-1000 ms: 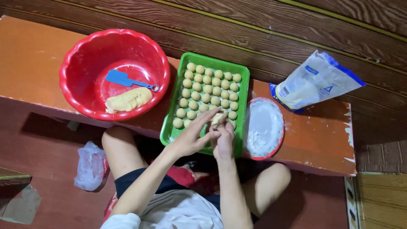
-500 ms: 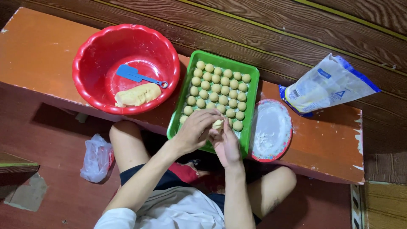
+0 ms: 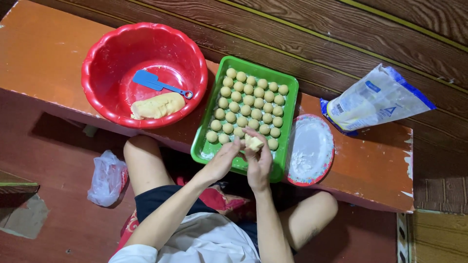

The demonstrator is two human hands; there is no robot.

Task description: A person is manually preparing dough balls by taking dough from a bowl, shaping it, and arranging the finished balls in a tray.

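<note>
Orange bench holds red basin, green tray of dough balls, floured plate. Left hand and right hand pinch dough piece together over tray's near edge.

A red basin at ten o'clock holds a blue spatula and a dough lump. A floured plate sits at four o'clock, a flour bag at two.
</note>
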